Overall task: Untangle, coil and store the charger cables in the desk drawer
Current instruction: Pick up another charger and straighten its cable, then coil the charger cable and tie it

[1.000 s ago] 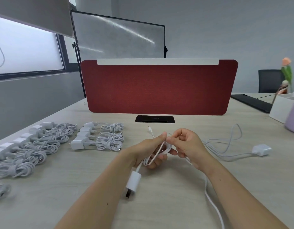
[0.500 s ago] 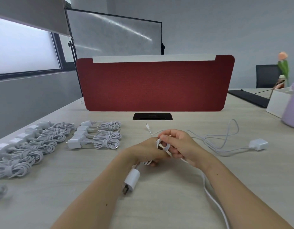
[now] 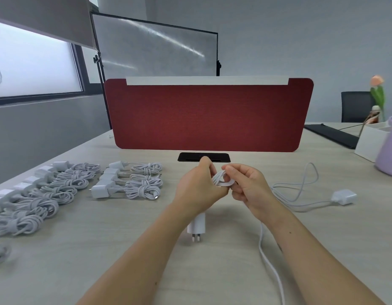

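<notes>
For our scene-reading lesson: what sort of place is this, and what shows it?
Probably an office: a long desk with a red fabric divider screen standing on it, a black office chair behind, and a black cable hatch set in the desktop.

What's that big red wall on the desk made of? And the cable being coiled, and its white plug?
The red divider looks like felt or fabric: matte, finely grained, no shine. The white plug looks like hard, smooth plastic with metal prongs. The cable, gripped by the left hand and right hand, seems coated in soft plastic or rubber, since it bends into tight loops.
</notes>
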The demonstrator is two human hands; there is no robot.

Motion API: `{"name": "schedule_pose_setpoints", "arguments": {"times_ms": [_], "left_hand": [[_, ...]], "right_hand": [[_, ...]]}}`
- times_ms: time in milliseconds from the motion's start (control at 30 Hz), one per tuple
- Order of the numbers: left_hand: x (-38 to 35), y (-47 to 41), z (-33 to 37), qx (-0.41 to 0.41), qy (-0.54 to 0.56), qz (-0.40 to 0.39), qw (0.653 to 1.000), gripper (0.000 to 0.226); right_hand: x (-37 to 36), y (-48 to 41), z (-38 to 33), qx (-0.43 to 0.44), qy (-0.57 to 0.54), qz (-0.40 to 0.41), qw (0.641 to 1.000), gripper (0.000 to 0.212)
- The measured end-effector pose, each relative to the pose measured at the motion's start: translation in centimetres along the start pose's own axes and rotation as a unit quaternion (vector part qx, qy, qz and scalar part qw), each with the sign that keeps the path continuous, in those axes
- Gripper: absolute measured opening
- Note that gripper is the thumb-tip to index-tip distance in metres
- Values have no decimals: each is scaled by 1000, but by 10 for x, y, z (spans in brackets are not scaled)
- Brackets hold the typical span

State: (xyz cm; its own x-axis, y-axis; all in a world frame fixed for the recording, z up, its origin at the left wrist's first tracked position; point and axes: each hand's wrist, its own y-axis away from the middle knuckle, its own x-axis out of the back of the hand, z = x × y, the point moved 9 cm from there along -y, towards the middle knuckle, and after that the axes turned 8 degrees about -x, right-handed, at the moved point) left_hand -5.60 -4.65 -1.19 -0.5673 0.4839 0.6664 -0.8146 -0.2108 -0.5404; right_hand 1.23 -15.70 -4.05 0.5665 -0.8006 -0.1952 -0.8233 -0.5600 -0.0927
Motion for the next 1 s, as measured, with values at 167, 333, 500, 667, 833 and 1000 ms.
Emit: {"name": "schedule_pose_setpoints", "arguments": {"times_ms": [167, 333, 500, 667, 833, 1000], "left_hand": [[5, 2, 3, -28, 84, 27, 996, 41], [5, -5, -22, 14, 158, 73, 985, 38], [-2, -6, -26, 31, 199, 51, 978, 36], [-3, -9, -26, 27, 220, 19, 975, 41], [-8, -10, -21, 15, 238, -13, 971, 43], [1, -10, -19, 18, 266, 46, 963, 44]], "right_hand": [[4, 0, -1, 7, 6, 3, 1000, 14], [-3, 2, -1, 1, 9, -13, 1000, 13], [2, 3, -2, 1, 24, -1, 1000, 15], [5, 3, 0, -10, 42, 6, 999, 13], [2, 3, 3, -13, 39, 4, 999, 15], [-8, 5, 7, -29, 41, -20, 999, 17]]}}
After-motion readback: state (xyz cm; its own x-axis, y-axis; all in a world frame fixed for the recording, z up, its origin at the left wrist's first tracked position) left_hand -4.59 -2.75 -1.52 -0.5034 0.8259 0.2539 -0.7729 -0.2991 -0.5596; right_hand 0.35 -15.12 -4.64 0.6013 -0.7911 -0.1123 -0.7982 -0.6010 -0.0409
